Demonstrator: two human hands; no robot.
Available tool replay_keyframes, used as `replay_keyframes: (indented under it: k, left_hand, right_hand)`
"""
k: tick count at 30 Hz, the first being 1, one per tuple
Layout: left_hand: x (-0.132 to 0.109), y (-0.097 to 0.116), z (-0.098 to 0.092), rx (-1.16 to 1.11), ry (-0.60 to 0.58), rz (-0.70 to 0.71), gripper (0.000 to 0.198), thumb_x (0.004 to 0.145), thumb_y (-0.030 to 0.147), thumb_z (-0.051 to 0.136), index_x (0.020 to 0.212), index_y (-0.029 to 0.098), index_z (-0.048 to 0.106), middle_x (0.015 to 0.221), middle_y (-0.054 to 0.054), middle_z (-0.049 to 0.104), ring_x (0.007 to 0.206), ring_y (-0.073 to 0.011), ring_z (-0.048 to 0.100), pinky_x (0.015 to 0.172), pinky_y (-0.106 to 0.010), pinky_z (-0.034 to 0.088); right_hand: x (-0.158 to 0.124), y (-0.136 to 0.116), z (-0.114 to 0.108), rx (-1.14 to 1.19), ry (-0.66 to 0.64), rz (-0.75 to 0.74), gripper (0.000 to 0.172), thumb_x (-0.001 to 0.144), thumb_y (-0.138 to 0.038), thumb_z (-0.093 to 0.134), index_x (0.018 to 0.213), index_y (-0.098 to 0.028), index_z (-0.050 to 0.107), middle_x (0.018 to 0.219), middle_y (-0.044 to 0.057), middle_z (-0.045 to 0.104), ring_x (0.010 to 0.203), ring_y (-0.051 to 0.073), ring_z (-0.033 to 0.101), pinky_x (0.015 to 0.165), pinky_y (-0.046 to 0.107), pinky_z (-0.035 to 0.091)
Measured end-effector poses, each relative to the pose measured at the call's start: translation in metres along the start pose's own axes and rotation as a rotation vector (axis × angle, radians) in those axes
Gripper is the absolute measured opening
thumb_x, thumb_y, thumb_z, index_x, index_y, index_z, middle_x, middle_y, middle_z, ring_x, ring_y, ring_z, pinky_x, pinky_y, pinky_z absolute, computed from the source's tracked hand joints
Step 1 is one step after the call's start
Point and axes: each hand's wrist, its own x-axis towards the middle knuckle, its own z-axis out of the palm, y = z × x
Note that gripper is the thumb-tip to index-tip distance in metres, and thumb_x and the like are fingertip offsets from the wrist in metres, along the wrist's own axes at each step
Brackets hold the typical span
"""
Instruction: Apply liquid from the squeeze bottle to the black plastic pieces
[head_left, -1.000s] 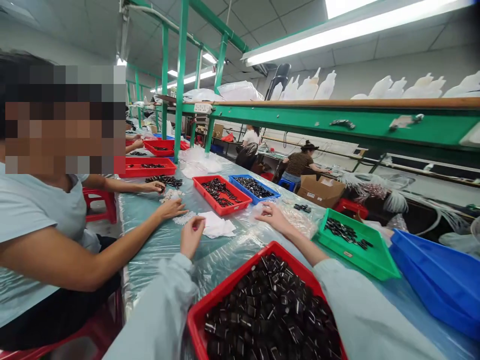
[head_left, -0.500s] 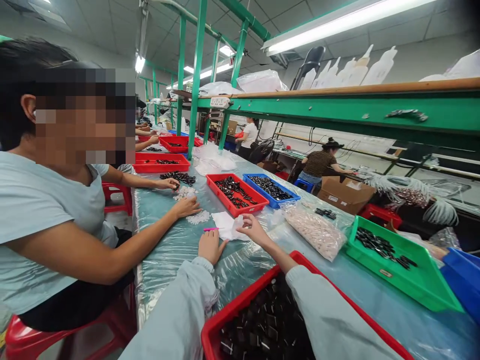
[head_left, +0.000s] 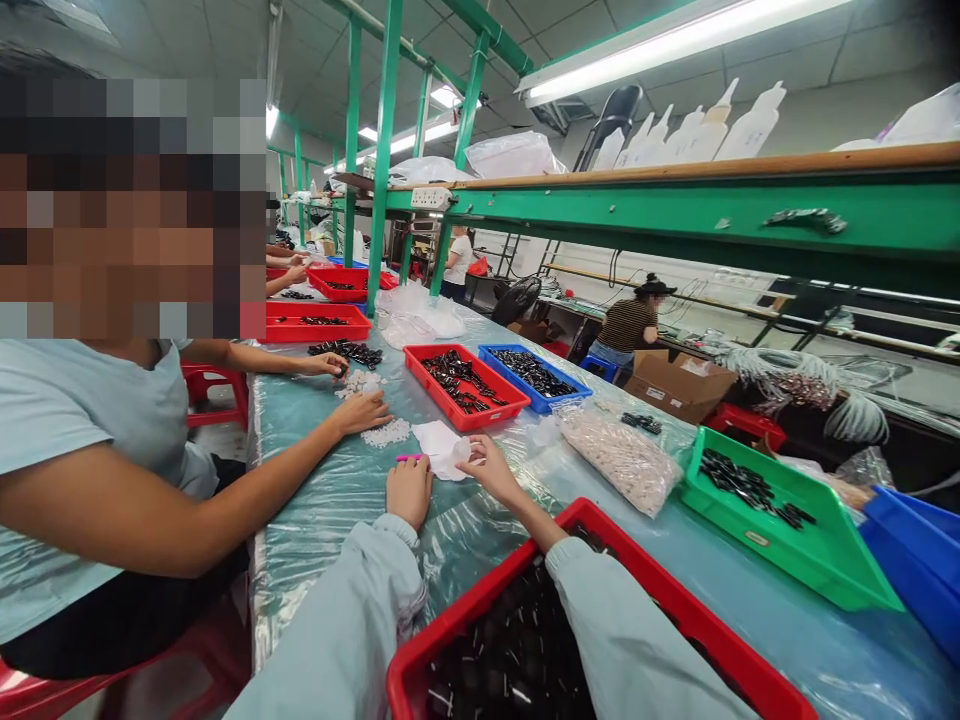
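Observation:
My left hand [head_left: 409, 490] rests on the plastic-covered table [head_left: 352, 510], fingers curled, beside a thin pink stick [head_left: 409, 458]. Whether it grips that stick I cannot make out. My right hand [head_left: 489, 464] pinches the edge of a small pile of white sheets [head_left: 442, 440] lying just ahead. Both arms wear pale sleeves; the right forearm reaches over a red tray [head_left: 600, 530] full of small black parts close to me.
A co-worker in a pale shirt sits at my left, a hand [head_left: 364, 410] on small white pieces. Ahead lie a red tray [head_left: 499, 405], a blue tray [head_left: 570, 388], a bag of pale pieces [head_left: 622, 460], a green tray [head_left: 825, 560] and a blue bin [head_left: 922, 550]. A green shelf frame runs overhead.
My right hand drew back from near the bag to the white sheets and took hold of their edge. My left hand came down onto the table by the pink stick. The view swung left.

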Motion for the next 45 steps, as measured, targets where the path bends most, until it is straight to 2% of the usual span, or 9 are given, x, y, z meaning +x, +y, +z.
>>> replay_keyframes:
  k: [8,14,19,27,39,45]
  left_hand:
    - [0.0,0.002,0.002,-0.194,0.01,0.061,0.02,0.093,0.029,0.053,0.103,0.012,0.06,0.103,-0.007,0.062,0.097,-0.0193,0.06,0.088,-0.041,0.048]
    - [0.005,0.003,0.01,-0.358,0.008,-0.022,0.022,0.093,0.031,0.052,0.104,0.012,0.06,0.096,-0.005,0.064,0.084,-0.0163,0.062,0.081,-0.037,0.051]
    - [0.013,0.008,0.017,-0.442,0.0,-0.048,0.021,0.093,0.03,0.053,0.101,0.012,0.061,0.098,-0.005,0.065,0.088,-0.0169,0.063,0.084,-0.038,0.051]
    - [0.02,0.01,0.024,-0.488,0.003,-0.107,0.025,0.094,0.033,0.051,0.106,0.013,0.059,0.098,-0.006,0.064,0.091,-0.0183,0.062,0.085,-0.04,0.05]
    - [0.019,0.009,0.021,-0.468,-0.009,-0.124,0.027,0.094,0.035,0.05,0.106,0.012,0.059,0.094,-0.005,0.064,0.084,-0.0167,0.062,0.081,-0.038,0.051]
    - [0.019,0.009,0.02,-0.465,-0.001,-0.124,0.027,0.095,0.034,0.049,0.107,0.012,0.058,0.093,-0.005,0.063,0.083,-0.0163,0.062,0.08,-0.037,0.051]
  right_hand:
    - [0.001,0.0,0.001,-0.08,0.053,-0.005,0.024,0.092,-0.031,0.06,0.107,-0.012,0.057,0.095,0.005,0.059,0.083,0.018,0.059,0.078,0.036,0.05]
    - [-0.001,-0.003,-0.001,-0.07,0.023,-0.008,0.024,0.093,-0.032,0.06,0.107,-0.012,0.057,0.094,0.005,0.06,0.082,0.017,0.059,0.077,0.036,0.05]
    - [-0.001,-0.004,-0.002,-0.048,-0.006,-0.02,0.026,0.093,-0.031,0.06,0.11,-0.012,0.056,0.095,0.005,0.06,0.082,0.017,0.06,0.076,0.036,0.051]
    - [-0.002,0.002,-0.005,-0.067,-0.042,-0.038,0.027,0.094,-0.033,0.058,0.112,-0.012,0.056,0.097,0.005,0.06,0.083,0.017,0.06,0.076,0.035,0.051]
    - [0.0,0.004,0.0,-0.128,0.019,-0.044,0.026,0.094,-0.034,0.058,0.109,-0.012,0.055,0.091,0.004,0.057,0.075,0.015,0.057,0.071,0.032,0.05]
    - [0.001,0.004,0.001,-0.128,0.04,-0.002,0.028,0.093,-0.033,0.059,0.113,-0.013,0.055,0.098,0.006,0.058,0.084,0.018,0.058,0.079,0.037,0.05]
